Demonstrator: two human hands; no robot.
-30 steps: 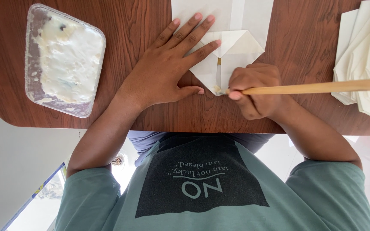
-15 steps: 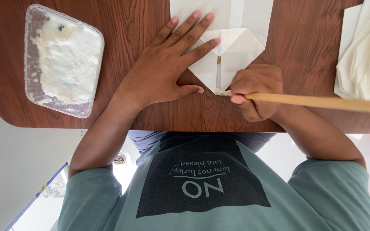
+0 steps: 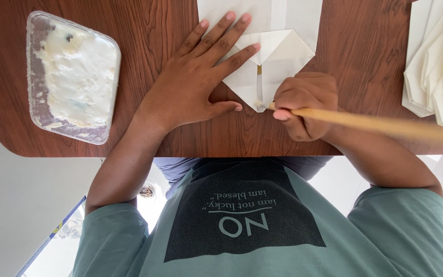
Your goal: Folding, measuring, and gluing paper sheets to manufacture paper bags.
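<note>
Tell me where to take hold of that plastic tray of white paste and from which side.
Grip the clear plastic tray by its raised rim on the long sides, coming from above or from its bare outer edge. It lies flat on the wooden table, apart from the left hand, and the paste fills the middle, so fingers belong on the rim only.

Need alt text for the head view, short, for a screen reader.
A person's left hand presses a folded white paper piece flat on a brown wooden table while the right hand holds a thin wooden stick, its tip on the paper's centre seam. A clear plastic tray of white paste sits to one side, stacked white paper to the other.
</note>
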